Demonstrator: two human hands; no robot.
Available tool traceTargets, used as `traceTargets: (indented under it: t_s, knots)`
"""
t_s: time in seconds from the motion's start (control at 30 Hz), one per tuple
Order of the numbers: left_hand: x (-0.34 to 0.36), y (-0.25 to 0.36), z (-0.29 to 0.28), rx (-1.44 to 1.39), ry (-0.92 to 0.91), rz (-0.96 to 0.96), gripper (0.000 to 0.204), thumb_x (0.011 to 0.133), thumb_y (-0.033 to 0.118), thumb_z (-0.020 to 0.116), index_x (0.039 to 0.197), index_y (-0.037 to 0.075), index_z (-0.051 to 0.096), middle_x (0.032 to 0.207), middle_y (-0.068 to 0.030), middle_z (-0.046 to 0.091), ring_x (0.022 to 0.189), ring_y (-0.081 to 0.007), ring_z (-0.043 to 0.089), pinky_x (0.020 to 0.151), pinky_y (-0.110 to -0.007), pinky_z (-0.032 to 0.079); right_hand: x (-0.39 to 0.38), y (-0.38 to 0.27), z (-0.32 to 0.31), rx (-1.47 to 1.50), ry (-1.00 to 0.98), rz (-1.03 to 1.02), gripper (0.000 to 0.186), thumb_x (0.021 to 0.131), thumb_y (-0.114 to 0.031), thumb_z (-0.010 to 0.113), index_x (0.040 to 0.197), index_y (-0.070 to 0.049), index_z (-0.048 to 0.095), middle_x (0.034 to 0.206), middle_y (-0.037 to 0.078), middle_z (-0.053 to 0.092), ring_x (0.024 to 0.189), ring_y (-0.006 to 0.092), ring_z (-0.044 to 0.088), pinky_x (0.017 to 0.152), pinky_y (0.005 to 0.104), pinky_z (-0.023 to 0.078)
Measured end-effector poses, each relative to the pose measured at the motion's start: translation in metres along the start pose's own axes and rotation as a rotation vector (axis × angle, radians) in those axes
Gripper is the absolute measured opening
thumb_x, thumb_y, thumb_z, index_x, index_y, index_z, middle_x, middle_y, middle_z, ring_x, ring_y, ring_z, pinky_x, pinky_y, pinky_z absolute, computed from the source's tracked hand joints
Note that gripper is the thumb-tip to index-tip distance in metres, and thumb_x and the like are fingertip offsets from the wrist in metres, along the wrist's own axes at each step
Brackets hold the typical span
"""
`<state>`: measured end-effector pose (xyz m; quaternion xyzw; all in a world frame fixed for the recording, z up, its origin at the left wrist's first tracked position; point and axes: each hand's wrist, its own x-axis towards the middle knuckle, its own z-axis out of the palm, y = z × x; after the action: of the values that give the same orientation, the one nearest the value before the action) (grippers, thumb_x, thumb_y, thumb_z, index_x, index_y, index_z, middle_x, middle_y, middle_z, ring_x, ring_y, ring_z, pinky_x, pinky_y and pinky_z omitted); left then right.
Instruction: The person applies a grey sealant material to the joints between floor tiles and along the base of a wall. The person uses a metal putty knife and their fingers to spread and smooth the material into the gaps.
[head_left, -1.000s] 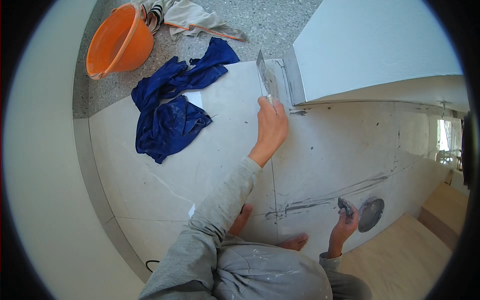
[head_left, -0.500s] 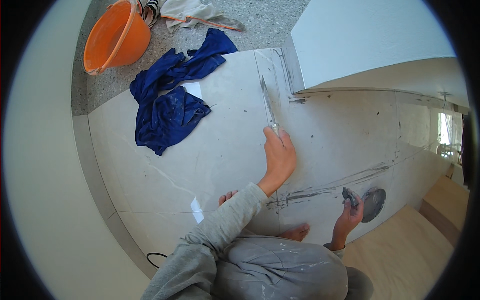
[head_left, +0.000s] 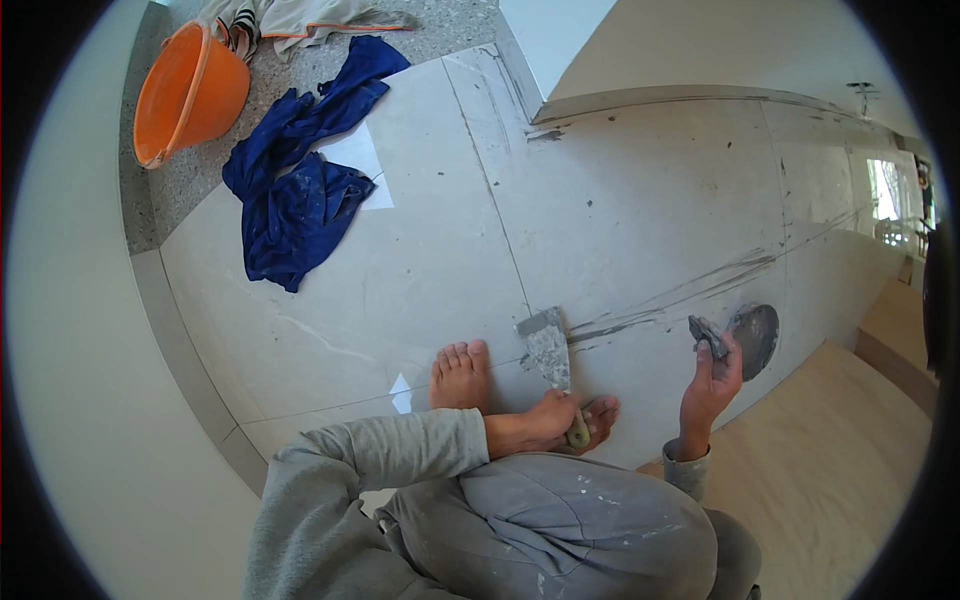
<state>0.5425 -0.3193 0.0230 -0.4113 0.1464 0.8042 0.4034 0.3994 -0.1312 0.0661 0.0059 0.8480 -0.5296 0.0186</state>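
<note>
My left hand (head_left: 548,418) is closed around the handle of a putty knife (head_left: 546,352). Its broad blade, coated with grey paste, points away from me over a tile joint beside my bare feet (head_left: 460,376). In my right hand (head_left: 712,384) is a dark grey, paste-smeared lump (head_left: 708,336), pinched between thumb and fingers; its kind is unclear. Right beside that hand is a round dark grey dish (head_left: 757,342). Whether my fingers touch the dish, I cannot tell. Dark grey smears (head_left: 690,295) run along the joint between the blade and the right side.
Large pale tiles (head_left: 420,270) cover the floor. A crumpled blue cloth (head_left: 305,205) lies at the far left, near an orange bucket (head_left: 205,95) and a pale garment (head_left: 325,20). A white wall corner (head_left: 535,95) juts in at the back. Wooden board (head_left: 800,450) lies at the right.
My left hand has drawn the putty knife back toward me, and the blade's broad face now shows. My right hand still holds the grey lump by the dish. The view has shifted.
</note>
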Motion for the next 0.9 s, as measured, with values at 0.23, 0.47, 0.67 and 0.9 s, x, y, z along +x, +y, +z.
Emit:
traceTargets:
  t_s: [0.23,0.47,0.67,0.9]
  knots:
    - [-0.028,0.021,0.006,-0.268,-0.592,-0.095,0.010,0.105,0.018,0.044,0.100,0.012,0.049,0.084,-0.0001,0.048,0.070,-0.0122,0.050,0.070,-0.029,0.052,-0.004,-0.006,0.007,0.056,-0.019,-0.097,0.025,0.098,0.010,0.053,0.122,0.009,0.058,0.123,0.021,0.069,0.115,0.0250,0.067,0.103,0.0364,0.052]
    - [-0.068,0.059,-0.004,0.251,-0.008,0.376,0.023,0.113,0.029,0.040,0.101,0.010,0.044,0.080,-0.0038,0.047,0.068,-0.0153,0.049,0.064,-0.031,0.048,0.003,-0.008,0.028,0.106,-0.127,-0.027,0.026,0.098,0.011,0.053,0.124,0.009,0.058,0.124,0.021,0.068,0.117,0.0252,0.066,0.105,0.0374,0.051]
    - [-0.030,0.082,-0.018,0.196,0.338,0.698,0.025,0.114,0.031,0.037,0.101,0.010,0.040,0.082,-0.0042,0.047,0.064,-0.0155,0.048,0.060,-0.032,0.048,0.007,-0.003,0.041,0.141,-0.167,-0.018,0.026,0.098,0.011,0.052,0.124,0.009,0.058,0.123,0.021,0.068,0.117,0.0249,0.066,0.106,0.0366,0.050]
    - [-0.030,0.045,-0.001,-0.055,0.276,0.354,0.023,0.111,0.030,0.043,0.102,0.009,0.044,0.081,-0.0057,0.051,0.066,-0.0194,0.054,0.064,-0.038,0.052,0.012,0.003,0.035,0.148,-0.134,-0.008,0.027,0.099,0.010,0.053,0.125,0.009,0.059,0.122,0.019,0.069,0.115,0.0228,0.066,0.104,0.0344,0.050]
